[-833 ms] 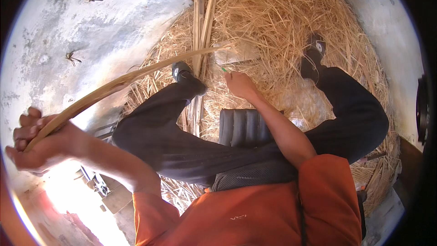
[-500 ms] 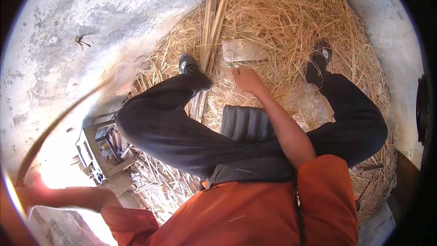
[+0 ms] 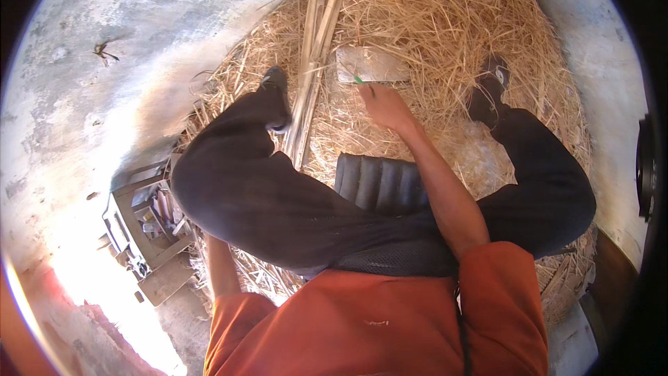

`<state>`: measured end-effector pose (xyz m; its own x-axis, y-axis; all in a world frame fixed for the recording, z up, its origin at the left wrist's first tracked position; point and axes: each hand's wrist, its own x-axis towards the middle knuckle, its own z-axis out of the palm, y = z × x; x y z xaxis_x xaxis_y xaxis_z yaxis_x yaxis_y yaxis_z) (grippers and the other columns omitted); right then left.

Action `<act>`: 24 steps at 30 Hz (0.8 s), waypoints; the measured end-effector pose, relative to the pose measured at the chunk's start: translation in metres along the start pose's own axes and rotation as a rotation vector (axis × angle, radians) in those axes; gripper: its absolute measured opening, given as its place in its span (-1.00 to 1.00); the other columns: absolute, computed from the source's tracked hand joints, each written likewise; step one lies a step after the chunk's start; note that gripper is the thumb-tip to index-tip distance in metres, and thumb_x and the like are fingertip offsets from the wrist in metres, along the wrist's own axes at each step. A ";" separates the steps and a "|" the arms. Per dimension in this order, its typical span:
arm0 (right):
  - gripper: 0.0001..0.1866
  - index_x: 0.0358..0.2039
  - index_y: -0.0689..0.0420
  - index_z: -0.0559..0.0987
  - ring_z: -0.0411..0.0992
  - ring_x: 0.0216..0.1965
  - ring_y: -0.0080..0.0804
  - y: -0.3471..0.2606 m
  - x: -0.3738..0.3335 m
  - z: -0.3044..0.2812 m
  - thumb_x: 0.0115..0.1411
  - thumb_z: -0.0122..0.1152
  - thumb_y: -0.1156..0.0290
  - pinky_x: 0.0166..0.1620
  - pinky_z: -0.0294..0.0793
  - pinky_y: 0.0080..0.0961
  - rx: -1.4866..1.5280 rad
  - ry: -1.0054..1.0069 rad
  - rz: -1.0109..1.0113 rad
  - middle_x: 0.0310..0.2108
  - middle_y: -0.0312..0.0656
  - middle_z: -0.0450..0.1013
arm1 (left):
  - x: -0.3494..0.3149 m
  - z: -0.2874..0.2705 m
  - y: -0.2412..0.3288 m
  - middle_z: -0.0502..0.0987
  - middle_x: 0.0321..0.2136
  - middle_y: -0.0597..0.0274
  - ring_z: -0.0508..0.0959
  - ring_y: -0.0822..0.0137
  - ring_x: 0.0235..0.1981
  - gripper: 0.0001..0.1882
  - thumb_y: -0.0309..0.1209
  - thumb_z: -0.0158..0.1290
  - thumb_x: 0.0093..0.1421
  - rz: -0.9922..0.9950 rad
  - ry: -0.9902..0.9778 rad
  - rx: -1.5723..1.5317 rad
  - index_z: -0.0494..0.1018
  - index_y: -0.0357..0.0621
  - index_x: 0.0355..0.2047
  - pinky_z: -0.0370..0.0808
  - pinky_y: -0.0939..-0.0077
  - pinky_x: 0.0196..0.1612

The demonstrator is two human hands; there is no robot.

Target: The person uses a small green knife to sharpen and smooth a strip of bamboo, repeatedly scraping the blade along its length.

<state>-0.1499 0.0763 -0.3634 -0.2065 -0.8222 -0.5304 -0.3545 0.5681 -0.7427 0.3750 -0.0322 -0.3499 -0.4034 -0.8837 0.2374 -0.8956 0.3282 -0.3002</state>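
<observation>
My right hand (image 3: 387,106) is closed, reaching forward over the straw between my legs. A slim green object (image 3: 358,79) pokes out past its fingers; its kind I cannot make out. Just beyond the hand lies a flat, pale rectangular block (image 3: 372,65). Of my left arm only the forearm (image 3: 221,268) shows, running up to my left thigh; the left hand is hidden behind the leg. A black ribbed cushion (image 3: 381,184) sits between my thighs.
Long wooden strips (image 3: 316,63) lie beside my left foot. Straw (image 3: 452,14) covers the floor ahead. At my left stands a wooden frame (image 3: 142,226) with small items inside. Pale walls rise on the left (image 3: 160,21) and right (image 3: 605,76).
My left arm has swung in from the far left to beside my thigh, and the long curved strip there has left view. My left foot has shifted left; the right hand stays forward.
</observation>
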 end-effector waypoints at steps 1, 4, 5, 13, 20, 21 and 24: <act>-0.42 -0.13 0.35 0.48 0.38 -0.08 0.18 0.001 0.000 0.001 0.29 -0.25 0.02 0.02 0.30 -0.10 -0.004 0.020 0.015 -0.15 0.25 0.43 | -0.018 0.029 0.044 0.41 -0.03 -0.06 0.42 -0.02 0.00 -0.26 0.12 0.03 0.10 -0.033 -0.133 -0.115 0.24 -0.17 0.11 0.39 0.14 0.02; -0.41 -0.13 0.36 0.48 0.39 -0.10 0.19 0.008 -0.004 -0.006 0.28 -0.24 0.01 0.00 0.31 -0.09 -0.028 0.078 0.050 -0.18 0.27 0.43 | -0.052 0.090 0.143 0.44 -0.07 -0.04 0.44 -0.02 -0.02 -0.33 0.08 0.06 0.09 -0.122 -0.458 -0.325 0.31 -0.16 0.04 0.39 0.13 0.00; -0.41 -0.14 0.34 0.48 0.40 -0.13 0.17 0.014 -0.005 -0.007 0.28 -0.24 0.00 -0.03 0.31 -0.11 -0.028 0.085 0.061 -0.20 0.24 0.44 | -0.057 0.104 0.163 0.44 -0.08 -0.03 0.44 -0.01 -0.03 -0.36 0.07 0.07 0.09 -0.136 -0.514 -0.364 0.33 -0.15 0.01 0.39 0.12 0.00; -0.41 -0.13 0.33 0.48 0.41 -0.13 0.16 0.014 0.001 -0.007 0.29 -0.22 -0.01 -0.02 0.32 -0.13 0.030 0.107 0.085 -0.20 0.22 0.45 | -0.072 0.147 0.176 0.51 -0.27 -0.06 0.52 -0.07 -0.22 -0.52 -0.02 0.15 0.03 -0.219 -0.590 -0.451 0.45 -0.15 -0.22 0.39 0.01 -0.15; -0.43 -0.17 0.36 0.48 0.40 -0.10 0.20 0.014 -0.001 -0.011 0.29 -0.21 0.03 0.00 0.32 -0.07 0.096 0.110 0.060 -0.19 0.30 0.43 | -0.070 0.007 0.154 0.53 -0.30 -0.07 0.55 -0.06 -0.31 -0.63 -0.17 0.14 0.06 -0.167 -0.700 -0.263 0.44 -0.16 -0.22 0.43 0.06 -0.28; -0.43 -0.18 0.37 0.48 0.40 -0.10 0.20 0.022 -0.007 -0.023 0.29 -0.20 0.03 0.00 0.33 -0.07 0.119 0.133 0.111 -0.19 0.30 0.43 | -0.070 -0.005 0.141 0.53 -0.30 -0.07 0.55 -0.06 -0.31 -0.64 -0.19 0.14 0.07 -0.110 -0.662 -0.272 0.44 -0.16 -0.21 0.44 0.07 -0.29; -0.41 -0.16 0.38 0.48 0.39 -0.10 0.20 0.012 -0.006 -0.025 0.29 -0.22 0.01 0.01 0.32 -0.08 0.165 0.054 0.120 -0.18 0.30 0.43 | -0.110 -0.075 0.052 0.55 -0.31 -0.06 0.56 -0.05 -0.33 -0.66 -0.25 0.15 0.08 -0.178 -0.575 -0.218 0.44 -0.16 -0.18 0.46 0.11 -0.33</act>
<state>-0.1754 0.0875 -0.3589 -0.2885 -0.7463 -0.5999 -0.1706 0.6566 -0.7347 0.3590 0.1075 -0.3222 -0.1340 -0.9491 -0.2850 -0.9817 0.1663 -0.0923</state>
